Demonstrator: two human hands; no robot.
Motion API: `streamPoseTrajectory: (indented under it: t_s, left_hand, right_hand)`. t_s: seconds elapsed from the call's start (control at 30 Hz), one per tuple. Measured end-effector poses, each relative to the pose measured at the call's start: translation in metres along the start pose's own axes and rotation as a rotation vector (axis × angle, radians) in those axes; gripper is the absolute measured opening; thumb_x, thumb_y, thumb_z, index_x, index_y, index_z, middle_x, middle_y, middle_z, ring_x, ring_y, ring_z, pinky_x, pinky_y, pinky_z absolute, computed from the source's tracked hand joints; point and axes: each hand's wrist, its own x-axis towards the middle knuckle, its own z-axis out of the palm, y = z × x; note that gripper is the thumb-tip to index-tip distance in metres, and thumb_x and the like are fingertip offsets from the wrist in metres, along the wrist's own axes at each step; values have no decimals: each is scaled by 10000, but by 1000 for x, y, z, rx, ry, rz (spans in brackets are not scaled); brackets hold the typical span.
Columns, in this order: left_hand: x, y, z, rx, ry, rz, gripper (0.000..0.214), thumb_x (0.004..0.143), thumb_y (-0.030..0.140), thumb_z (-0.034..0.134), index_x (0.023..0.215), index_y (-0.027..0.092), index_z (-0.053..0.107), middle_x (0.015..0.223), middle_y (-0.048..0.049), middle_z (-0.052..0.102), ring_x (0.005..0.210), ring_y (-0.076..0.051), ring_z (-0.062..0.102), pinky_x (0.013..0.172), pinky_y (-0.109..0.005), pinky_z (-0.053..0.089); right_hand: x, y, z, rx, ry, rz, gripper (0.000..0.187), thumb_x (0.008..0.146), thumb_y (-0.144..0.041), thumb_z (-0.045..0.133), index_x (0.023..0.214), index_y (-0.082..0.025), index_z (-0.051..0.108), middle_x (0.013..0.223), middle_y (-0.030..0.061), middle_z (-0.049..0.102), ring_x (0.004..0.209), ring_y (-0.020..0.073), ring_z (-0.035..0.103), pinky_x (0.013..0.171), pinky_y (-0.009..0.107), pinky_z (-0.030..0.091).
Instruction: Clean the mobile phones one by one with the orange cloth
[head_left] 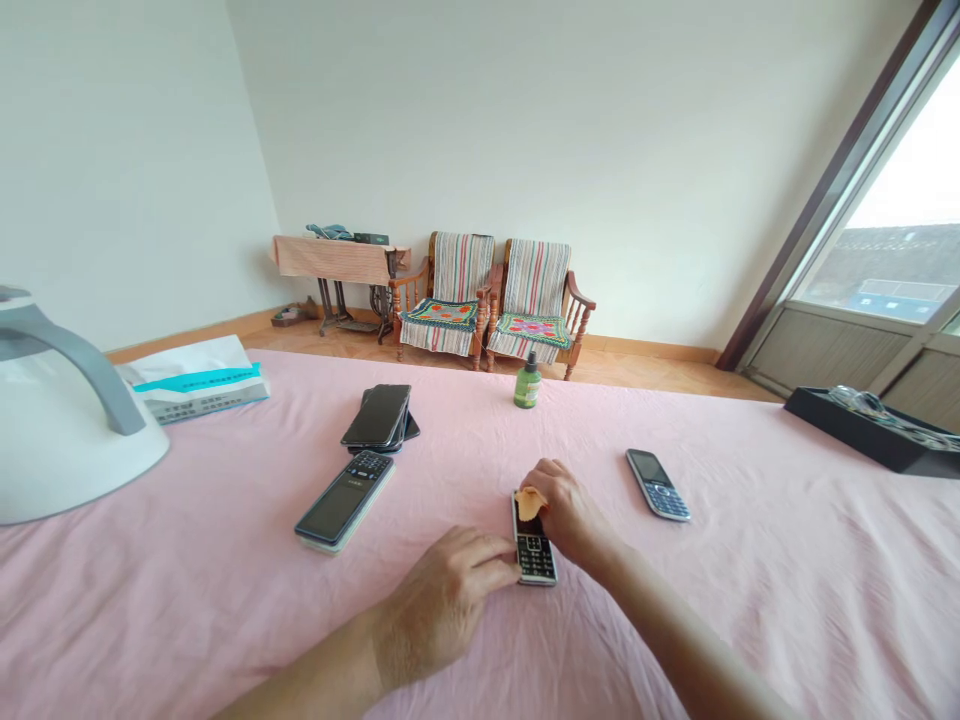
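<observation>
From my feed, both forearms come in from the bottom edge and meet over a small keypad phone [536, 560] lying flat on the pink table [735, 610], just in front of me and a little right of centre.

The left hand [442, 600] lies palm down, knuckles up, wrist low to the cloth. Its fingers are loosely stretched out to the right, and the fingertips [504, 568] touch the phone's lower left edge. It is not wrapped around anything.

The right arm runs in on a diagonal from the lower right. The right hand [568, 512] is bent down at the wrist over the phone's top end, fingers curled in and pinched on a small orange cloth [529, 503], which is pressed against the screen. The keypad below it shows clearly.

A second phone [658, 484] lies apart to the right. To the left lie a long handset [345, 498] and, behind it, a stack [379, 418] of dark phones. A green bottle [527, 382] stands upright at the far edge, and a black tray [862, 425] sits far right.
</observation>
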Motion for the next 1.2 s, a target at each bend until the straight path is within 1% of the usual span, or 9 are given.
streamPoseTrajectory:
  t_s: [0.2, 0.37, 0.47, 0.53, 0.67, 0.8, 0.9, 1.0, 1.2]
  left_hand:
    - [1, 1, 0, 7, 3, -13, 290, 869, 70, 434, 1057, 210, 604, 1060, -46, 636, 973, -196, 570, 868, -347, 441]
    - [1, 1, 0, 13, 20, -4, 317, 876, 73, 421, 1093, 224, 597, 1072, -41, 639, 979, -189, 570, 869, -341, 442]
    - [1, 1, 0, 5, 15, -5, 360, 867, 58, 418, 1133, 239, 580, 1109, -35, 630, 994, -186, 565, 875, -344, 438]
    - [0, 0, 0, 7, 11, -4, 375, 859, 48, 417, 1138, 239, 578, 1131, -39, 622, 994, -188, 561, 875, -352, 434]
    - [0, -1, 0, 18, -5, 0, 402, 845, 25, 396, 1138, 232, 578, 1156, -53, 613, 997, -203, 554, 865, -374, 431]
    - [0, -1, 0, 16, -17, -6, 385, 859, 38, 399, 1145, 231, 570, 1173, -55, 608, 1008, -200, 551, 865, -367, 425]
    - [1, -1, 0, 20, -15, -3, 347, 867, 56, 409, 1114, 226, 584, 1196, -56, 601, 1004, -195, 554, 866, -361, 422]
    - [1, -2, 1, 26, -11, -2, 337, 873, 63, 407, 1099, 230, 591, 1196, -51, 604, 1005, -192, 556, 866, -355, 421]
    - [-1, -3, 3, 35, -19, -9, 324, 892, 82, 395, 1110, 225, 588, 1180, -52, 606, 1003, -197, 555, 866, -353, 417]
  right_hand:
    - [-25, -15, -5, 65, -60, -47, 359, 627, 106, 413, 748, -167, 612, 784, 32, 554, 770, 157, 492, 642, 246, 383]
    - [-5, -7, 0, 79, -14, -42, 335, 650, 92, 438, 752, -162, 631, 788, 37, 565, 791, 157, 504, 688, 255, 392]
    - [7, 6, 5, 89, 41, 4, 296, 664, 70, 458, 737, -156, 635, 781, 38, 565, 781, 157, 518, 694, 260, 394]
    - [6, 14, 6, 98, 78, 44, 290, 671, 60, 453, 740, -152, 640, 759, 36, 563, 740, 151, 528, 667, 254, 396]
    - [-14, 15, 1, 135, 97, 80, 322, 651, 61, 458, 775, -159, 656, 757, 28, 578, 683, 134, 554, 611, 229, 403]
    - [-47, -1, -7, 258, 58, 56, 395, 629, 86, 434, 797, -187, 665, 784, 24, 589, 724, 142, 576, 626, 230, 414]
    - [-68, -13, -11, 317, 27, 53, 400, 656, 80, 437, 837, -200, 656, 815, 30, 585, 750, 150, 574, 651, 242, 424]
    - [-71, -17, -13, 302, -2, 61, 390, 661, 83, 443, 825, -206, 647, 815, 30, 582, 746, 153, 564, 647, 245, 420]
    - [-63, -21, -10, 172, 29, 57, 434, 604, 116, 417, 818, -189, 638, 833, 51, 574, 782, 183, 534, 659, 277, 410]
